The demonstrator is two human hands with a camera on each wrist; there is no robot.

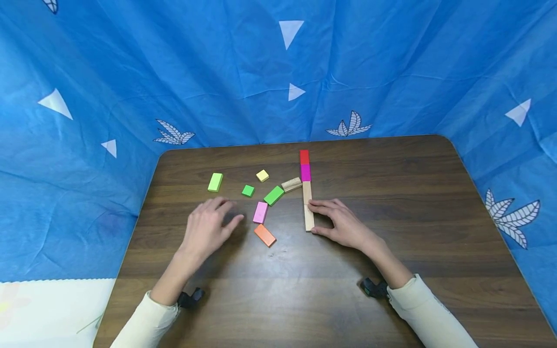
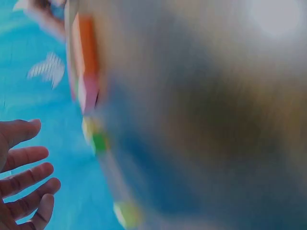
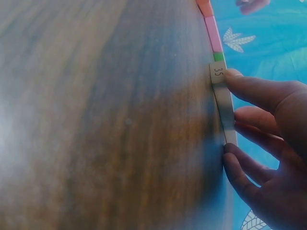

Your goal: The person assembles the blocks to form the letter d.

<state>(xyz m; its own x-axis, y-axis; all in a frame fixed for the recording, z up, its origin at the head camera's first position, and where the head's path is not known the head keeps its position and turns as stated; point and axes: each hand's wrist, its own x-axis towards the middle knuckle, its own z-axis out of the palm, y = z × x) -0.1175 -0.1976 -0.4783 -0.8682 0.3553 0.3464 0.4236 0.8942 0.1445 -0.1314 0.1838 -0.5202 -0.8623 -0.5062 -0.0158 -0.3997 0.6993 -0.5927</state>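
My right hand [image 1: 344, 224] grips the nearer plain wooden block [image 1: 309, 221] in a straight column, thumb at its near end and fingers along its side. A number 35 is printed on that block's end, beside the thumb [image 3: 234, 74] in the right wrist view. Beyond it in the column lie another plain wooden block [image 1: 307, 191], a magenta block [image 1: 306, 172] and a red block [image 1: 304, 156]. My left hand [image 1: 206, 227] is over the table at the left, fingers spread and holding nothing. Nearest to it are a pink block [image 1: 260, 212] and an orange block [image 1: 265, 235].
A green block [image 1: 273, 195] and a slanted wooden block [image 1: 292, 184] continue the curve from the pink block toward the column. Further left lie a small green block [image 1: 248, 191], a small yellow block [image 1: 262, 175] and a lime block [image 1: 215, 182]. A blue curtain [image 1: 243, 72] borders the table [image 1: 417, 203].
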